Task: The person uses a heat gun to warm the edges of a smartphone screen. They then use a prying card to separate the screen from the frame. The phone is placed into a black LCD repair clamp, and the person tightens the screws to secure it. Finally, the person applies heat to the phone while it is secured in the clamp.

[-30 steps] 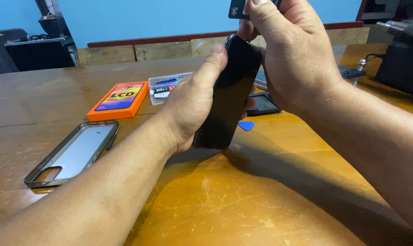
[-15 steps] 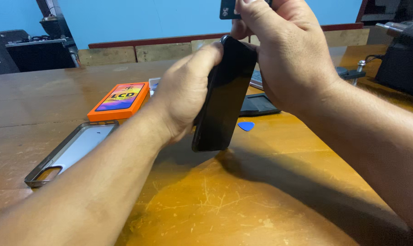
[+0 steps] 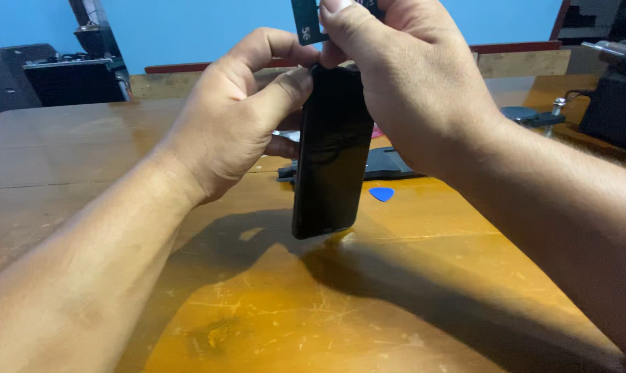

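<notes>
A black smartphone (image 3: 332,155) stands upright on its lower end on the wooden table (image 3: 368,304), screen dark. My left hand (image 3: 237,114) grips its upper left side, thumb pressed on the top edge. My right hand (image 3: 410,83) covers the phone's upper right corner and pinches a small dark card (image 3: 306,19) above the phone's top. The phone's top end is hidden by my fingers.
A blue triangular pick (image 3: 381,194) lies on the table just right of the phone. A flat black part (image 3: 389,164) lies behind it. Dark equipment stands at the back left (image 3: 64,76) and at the far right (image 3: 613,103). A blue wall is behind.
The view has shifted, so the orange box and the clear phone case are out of frame. The phone now stands more upright, and my left hand has slid up to its top.
</notes>
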